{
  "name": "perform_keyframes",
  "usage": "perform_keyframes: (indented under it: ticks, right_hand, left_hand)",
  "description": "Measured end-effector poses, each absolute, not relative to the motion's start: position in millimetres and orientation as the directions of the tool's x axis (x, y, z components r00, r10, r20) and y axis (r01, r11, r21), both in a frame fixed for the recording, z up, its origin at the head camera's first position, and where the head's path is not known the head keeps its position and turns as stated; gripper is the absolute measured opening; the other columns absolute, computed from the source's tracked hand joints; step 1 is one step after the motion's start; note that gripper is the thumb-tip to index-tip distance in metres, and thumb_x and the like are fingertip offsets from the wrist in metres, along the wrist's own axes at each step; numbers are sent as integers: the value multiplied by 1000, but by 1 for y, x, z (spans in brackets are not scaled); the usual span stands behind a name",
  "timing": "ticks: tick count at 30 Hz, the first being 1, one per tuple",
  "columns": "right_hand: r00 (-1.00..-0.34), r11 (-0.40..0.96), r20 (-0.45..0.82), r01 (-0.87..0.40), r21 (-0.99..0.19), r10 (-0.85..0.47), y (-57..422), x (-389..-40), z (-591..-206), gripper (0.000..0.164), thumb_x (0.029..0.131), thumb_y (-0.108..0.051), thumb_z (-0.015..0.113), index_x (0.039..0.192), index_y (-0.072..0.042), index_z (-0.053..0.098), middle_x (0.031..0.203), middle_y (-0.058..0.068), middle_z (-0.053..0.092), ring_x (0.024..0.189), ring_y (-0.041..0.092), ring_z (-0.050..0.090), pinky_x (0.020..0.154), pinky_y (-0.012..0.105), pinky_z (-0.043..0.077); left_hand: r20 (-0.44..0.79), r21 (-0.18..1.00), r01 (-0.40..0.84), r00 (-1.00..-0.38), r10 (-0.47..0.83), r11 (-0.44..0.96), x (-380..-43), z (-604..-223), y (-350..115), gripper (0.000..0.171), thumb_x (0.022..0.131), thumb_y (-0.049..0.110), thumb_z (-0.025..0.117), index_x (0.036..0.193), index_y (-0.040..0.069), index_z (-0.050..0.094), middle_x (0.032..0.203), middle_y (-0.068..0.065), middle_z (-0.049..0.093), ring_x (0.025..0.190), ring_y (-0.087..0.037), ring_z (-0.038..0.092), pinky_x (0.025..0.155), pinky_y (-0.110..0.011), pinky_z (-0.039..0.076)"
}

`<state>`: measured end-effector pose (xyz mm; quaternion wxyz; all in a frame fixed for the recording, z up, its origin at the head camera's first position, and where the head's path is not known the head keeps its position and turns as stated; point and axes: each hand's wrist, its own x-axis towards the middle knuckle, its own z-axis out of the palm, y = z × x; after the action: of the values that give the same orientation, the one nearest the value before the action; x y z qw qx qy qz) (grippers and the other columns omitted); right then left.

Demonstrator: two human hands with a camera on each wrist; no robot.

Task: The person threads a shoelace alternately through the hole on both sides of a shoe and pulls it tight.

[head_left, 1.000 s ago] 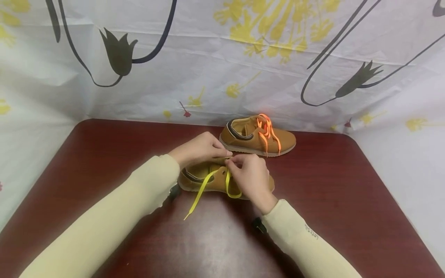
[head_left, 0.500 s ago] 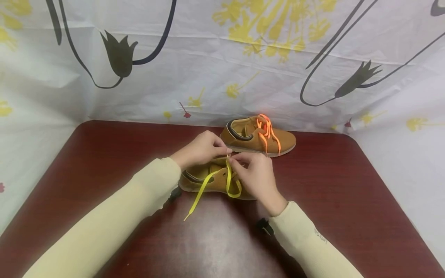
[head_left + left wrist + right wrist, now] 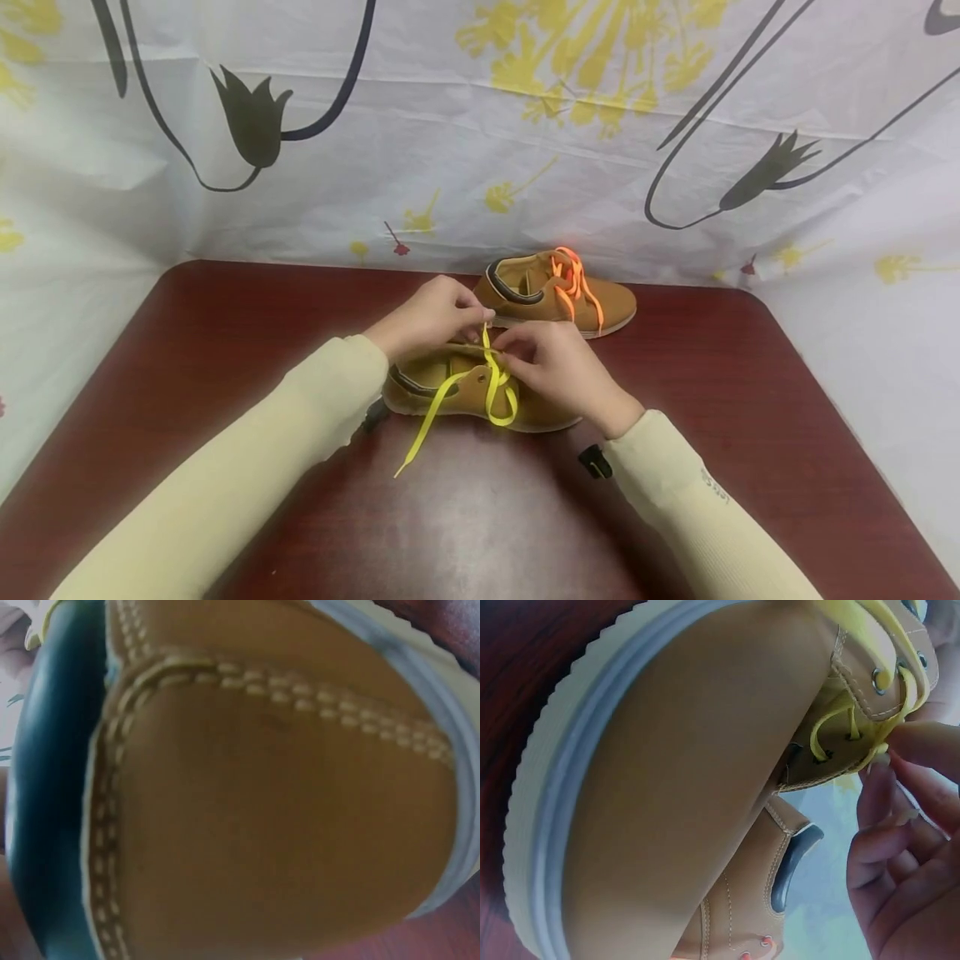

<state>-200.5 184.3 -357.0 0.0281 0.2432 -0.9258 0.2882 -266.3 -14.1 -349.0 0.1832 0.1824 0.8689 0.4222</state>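
A tan shoe (image 3: pixel 540 414) with a yellow shoelace (image 3: pixel 429 427) stands on the table, toe to the right. My left hand (image 3: pixel 438 315) is over its opening and pinches the lace, which runs up taut from the eyelets. Beside it, my right hand (image 3: pixel 566 367) covers part of the shoe's front. In the right wrist view, the right hand's fingers (image 3: pixel 877 784) pinch the yellow lace (image 3: pixel 900 690) at the edge of the eyelet flap. One lace end hangs down the near side onto the table. The left wrist view is filled by the shoe's stitched heel (image 3: pixel 277 802).
Close behind stands a second tan shoe (image 3: pixel 611 304) with orange laces (image 3: pixel 576 283). The dark red table (image 3: pixel 750 433) extends to both sides and toward me. A white patterned cloth (image 3: pixel 420 125) hangs at the back and sides.
My left hand has risen slightly, drawing a stretch of yellow lace up into view. My right wrist has swung out to the right while its fingertips stay by the eyelets.
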Motion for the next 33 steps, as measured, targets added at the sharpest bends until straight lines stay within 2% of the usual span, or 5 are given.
perform_keyframes:
  ticks: [8, 20, 26, 28, 33]
  right_hand:
    - [-875, 719, 206, -479, -504, -438, 184, -202, -357, 8, 88, -12, 76, 94, -16, 79, 78, -6, 75, 67, 2, 65, 63, 23, 52]
    - [-884, 718, 152, -451, -530, -442, 183, -206, -352, 6, 87, -11, 76, 92, -14, 79, 78, -5, 75, 68, 2, 66, 65, 23, 55]
    - [-888, 743, 142, -446, -499, -438, 183, -207, -349, 7, 86, -9, 76, 90, -14, 79, 77, -5, 75, 69, 3, 67, 66, 25, 56]
    - [-888, 749, 142, -447, -489, -437, 182, -207, -348, 7, 86, -9, 76, 90, -14, 79, 77, -5, 75, 68, 3, 67, 66, 25, 56]
    - [-887, 754, 142, -449, -479, -439, 182, -207, -347, 8, 86, -9, 75, 90, -14, 79, 78, -4, 76, 69, 3, 68, 66, 26, 56]
  left_hand:
    - [-140, 793, 157, -894, 426, 589, -279, -339, -21, 27, 102, 26, 61, 97, 3, 76, 83, -11, 74, 71, -19, 71, 69, -29, 60]
    - [-133, 785, 97, -938, 319, 612, -297, -316, -50, 29, 105, 25, 54, 105, 1, 70, 115, -13, 69, 98, -30, 72, 83, -37, 60]
    - [-132, 818, 59, -949, 286, 572, -303, -309, -64, 30, 106, 21, 52, 111, -4, 67, 128, -16, 64, 93, -23, 70, 84, -33, 60]
    - [-122, 834, 49, -955, 270, 550, -303, -307, -67, 30, 106, 20, 52, 112, -6, 65, 128, -17, 63, 88, -19, 69, 85, -32, 60]
    - [-86, 842, 57, -968, 236, 537, -301, -299, -76, 29, 106, 19, 51, 113, -7, 62, 103, -14, 65, 83, -14, 67, 90, -37, 60]
